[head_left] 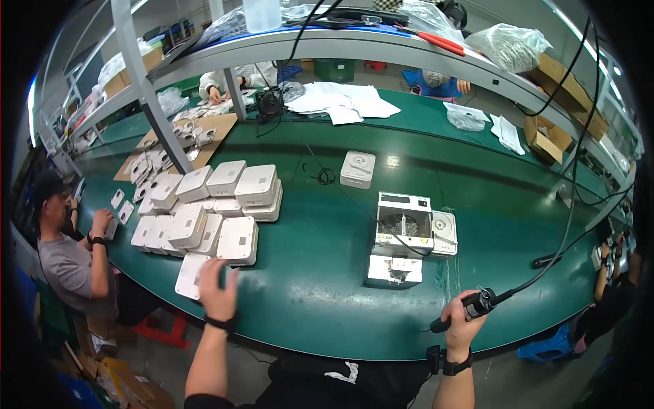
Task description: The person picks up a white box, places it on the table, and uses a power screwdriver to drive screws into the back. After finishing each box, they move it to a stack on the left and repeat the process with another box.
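Hands well apart, both over the near side of the bench. Left hand [217,297]: forearm rises from the lower edge, nearly straight; palm turned partly down, fingers reaching forward, thumb parted from them, nothing seen in the grasp. Fingertips overlap the nearest white box [190,277] in view; cannot tell whether skin meets casing. Dark band [220,322] at the wrist.

Right hand [460,326]: forearm comes up from the lower right, fingers wrapped round a black corded screwdriver [479,304]. Tool lies slantwise across the fist, tip pointing left and down toward the front of the bench, cord leaving up and right. Wrist carries dark straps [455,366].

Green bench [306,293] beneath. Ahead of the left hand, a cluster of white boxes [256,185], rounded corners, some stacked, some leaning on one another. Ahead of the right hand, a white-framed machine [403,223] with a window in its top; a further white box [444,234] just beside its right side. Another white box [357,168] stands alone beyond the machine.

Far left, a seated co-worker [76,262] with bent arms, small white parts nearby. Overhead shelf [327,39] crosses the far side, bagged goods on top
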Action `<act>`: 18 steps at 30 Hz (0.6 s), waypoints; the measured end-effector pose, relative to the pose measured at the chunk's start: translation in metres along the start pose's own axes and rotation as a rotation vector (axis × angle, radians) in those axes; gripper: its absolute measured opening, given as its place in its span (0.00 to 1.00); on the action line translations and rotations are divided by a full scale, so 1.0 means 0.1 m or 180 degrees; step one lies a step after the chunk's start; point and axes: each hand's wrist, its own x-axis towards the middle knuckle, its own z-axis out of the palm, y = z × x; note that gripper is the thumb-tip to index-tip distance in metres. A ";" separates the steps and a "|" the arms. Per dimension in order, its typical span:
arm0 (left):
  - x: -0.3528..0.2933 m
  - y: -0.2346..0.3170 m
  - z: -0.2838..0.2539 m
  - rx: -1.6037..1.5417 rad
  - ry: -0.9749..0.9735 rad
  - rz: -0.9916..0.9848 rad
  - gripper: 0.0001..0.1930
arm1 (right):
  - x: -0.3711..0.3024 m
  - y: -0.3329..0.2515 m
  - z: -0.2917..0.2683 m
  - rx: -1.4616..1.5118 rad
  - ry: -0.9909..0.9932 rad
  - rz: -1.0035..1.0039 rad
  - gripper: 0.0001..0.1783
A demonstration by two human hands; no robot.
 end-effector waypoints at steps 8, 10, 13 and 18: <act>-0.48 -0.45 -0.59 0.0428 -0.0829 -0.1335 0.43 | -0.01 -0.01 -0.15 0.0071 0.0228 -0.0014 0.10; -0.54 -0.25 -0.65 0.0157 -0.1130 -0.1091 0.45 | -0.02 -0.01 -0.15 0.0018 0.0251 -0.0073 0.11; -0.53 0.25 -0.60 -0.0343 -0.1729 -0.0302 0.47 | -0.13 -0.03 -0.20 0.0766 -0.0035 -0.0331 0.14; -0.31 0.98 -0.18 -0.1317 -0.2511 0.0595 0.47 | -0.10 -0.12 -0.23 0.0472 -0.0717 -0.0107 0.18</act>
